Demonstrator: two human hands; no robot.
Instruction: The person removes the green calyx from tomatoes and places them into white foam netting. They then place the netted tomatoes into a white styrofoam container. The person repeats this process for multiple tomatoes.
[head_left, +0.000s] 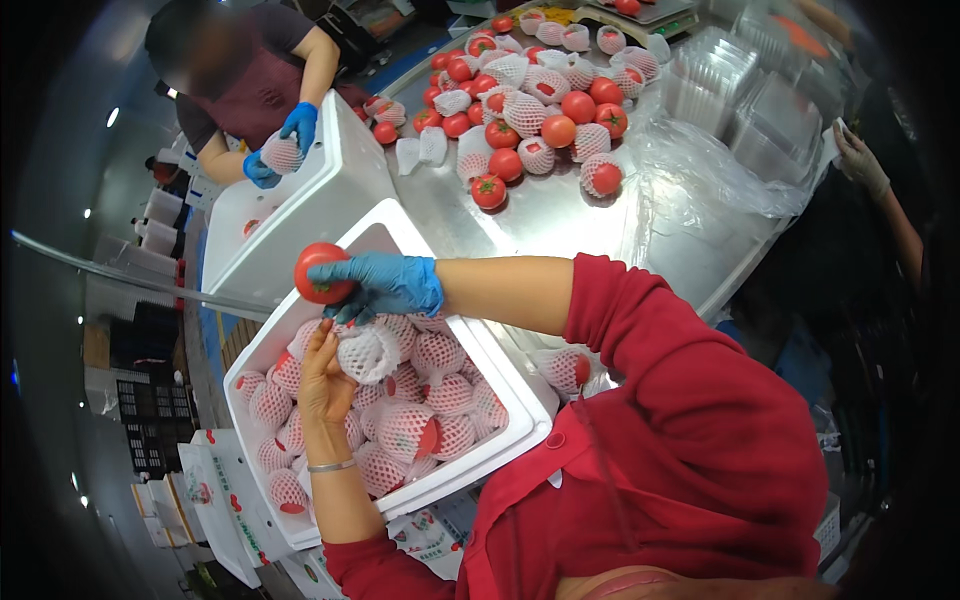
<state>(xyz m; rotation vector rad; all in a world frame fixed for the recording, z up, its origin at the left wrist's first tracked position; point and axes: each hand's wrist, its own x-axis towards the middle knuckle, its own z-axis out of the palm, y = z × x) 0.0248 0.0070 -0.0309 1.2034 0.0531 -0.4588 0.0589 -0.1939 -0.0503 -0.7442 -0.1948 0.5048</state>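
Observation:
A red tomato (313, 262) is held in my right hand (382, 283), which wears a blue glove. Just below it, my bare left hand (324, 367) grips a white foam net sleeve (369, 354) with its mouth bunched. Both hands are over a white foam box (534, 427) filled with tomatoes in foam nets (405, 429). The tomato is outside the sleeve, and the gloved fingers are close to the sleeve's upper edge.
Loose and netted tomatoes (517, 112) lie piled on a metal table (555, 232). Clear plastic containers (709, 82) stand near a scale (637, 19). Across from me a co-worker (247, 82) holds a netted tomato (283, 154) over another foam box (300, 225). Another person's gloved hand (862, 161) is at right.

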